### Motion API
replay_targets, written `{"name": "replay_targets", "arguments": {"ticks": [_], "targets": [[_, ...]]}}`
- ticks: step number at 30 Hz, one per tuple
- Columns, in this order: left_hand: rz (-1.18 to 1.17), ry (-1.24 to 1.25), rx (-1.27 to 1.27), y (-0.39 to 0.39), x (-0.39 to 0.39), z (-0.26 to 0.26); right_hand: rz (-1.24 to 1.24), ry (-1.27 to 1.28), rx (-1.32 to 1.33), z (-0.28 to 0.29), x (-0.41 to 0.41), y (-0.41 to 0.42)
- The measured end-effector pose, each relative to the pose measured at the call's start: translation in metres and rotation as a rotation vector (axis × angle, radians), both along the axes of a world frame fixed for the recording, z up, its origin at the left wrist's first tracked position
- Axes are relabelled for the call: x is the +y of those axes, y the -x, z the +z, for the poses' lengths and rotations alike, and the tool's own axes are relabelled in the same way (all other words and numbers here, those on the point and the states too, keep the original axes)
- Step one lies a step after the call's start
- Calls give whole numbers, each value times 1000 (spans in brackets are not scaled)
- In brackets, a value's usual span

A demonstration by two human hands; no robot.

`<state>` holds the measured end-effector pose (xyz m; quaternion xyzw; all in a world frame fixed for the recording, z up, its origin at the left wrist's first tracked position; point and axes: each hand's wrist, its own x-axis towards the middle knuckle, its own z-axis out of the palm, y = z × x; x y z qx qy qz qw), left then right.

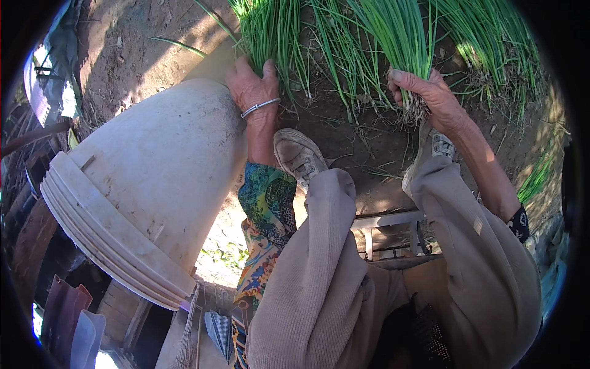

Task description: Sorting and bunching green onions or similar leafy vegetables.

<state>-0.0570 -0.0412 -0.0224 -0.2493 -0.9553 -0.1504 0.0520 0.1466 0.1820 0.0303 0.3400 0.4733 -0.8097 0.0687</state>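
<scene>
My right hand (428,94) is closed around a bunch of green onions (396,34), gripping it just above the roots. The thin roots hang below my fingers and the green leaves point away from me. My left hand (253,85), with a metal bangle on its wrist, is at the lower end of another heap of green onions (279,37). Leaves hide its fingertips, so its hold on them is unclear. Between the hands, loose green onions (348,64) lie on the soil, roots towards me.
A large white plastic bucket (161,138) stands close beside my left forearm. More green onions (493,50) lie at the far right. My shoes (299,154) rest on the dirt ground (124,55). Lower left are a twig broom (186,339) and a folded striped umbrella (219,332).
</scene>
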Motion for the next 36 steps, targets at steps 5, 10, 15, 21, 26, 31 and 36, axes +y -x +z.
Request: {"name": "replay_targets", "arguments": {"ticks": [5,10,15,21,26,31,36], "targets": [[248,-675,-604,19,-7,-12,6,8,-50,-3,-2,-6],[293,-766,-590,24,-9,-15,-9,43,-45,0,-1,-4],[232,-616,-564,26,-12,-2,20,56,-26,-9,3,-9],[68,-270,-11,6,4,16,41,51,-34,-10,4,-5],[-120,-215,-158,-19,20,-2,10,28,-74,-6,0,-2],[-60,-464,-313,-45,18,15,28,89,-69,-7,2,-6],[341,-569,-497,-51,-41,-2,18,53,-82,-4,-2,-4]]}}
